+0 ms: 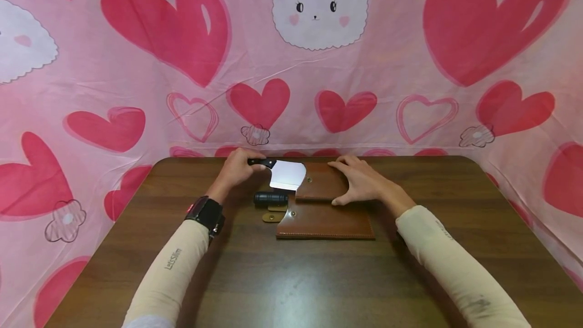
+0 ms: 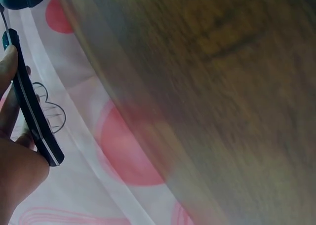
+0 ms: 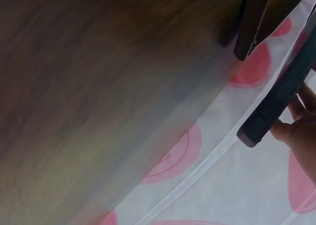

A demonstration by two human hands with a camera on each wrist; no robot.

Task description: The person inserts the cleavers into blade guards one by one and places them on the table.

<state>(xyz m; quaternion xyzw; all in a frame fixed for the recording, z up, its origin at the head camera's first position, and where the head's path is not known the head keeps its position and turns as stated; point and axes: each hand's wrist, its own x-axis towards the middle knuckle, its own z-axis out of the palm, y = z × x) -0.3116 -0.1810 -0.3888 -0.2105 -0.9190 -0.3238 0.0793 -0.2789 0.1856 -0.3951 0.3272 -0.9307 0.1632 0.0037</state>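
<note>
My left hand (image 1: 239, 168) grips the black handle (image 2: 32, 104) of a cleaver (image 1: 287, 173). The cleaver's broad, bright blade points right, its far end hidden at the mouth of a brown leather sheath (image 1: 324, 182). Around the right end of that sheath, my right hand (image 1: 362, 180) holds on with the thumb at the near edge and fingers at the far edge. In the right wrist view, the sheath's dark edge (image 3: 279, 94) shows beside the fingers. A second brown sheath (image 1: 328, 222) lies nearer on the table, partly covered by the first. A black ribbed handle (image 1: 269, 198) sticks out left of it.
Two tan snap straps (image 1: 272, 217) extend left from the sheaths' side. Everything is over a brown wooden table (image 1: 291, 282) with rounded far corners. A pink cloth (image 1: 255, 59) with hearts hangs just behind the far edge.
</note>
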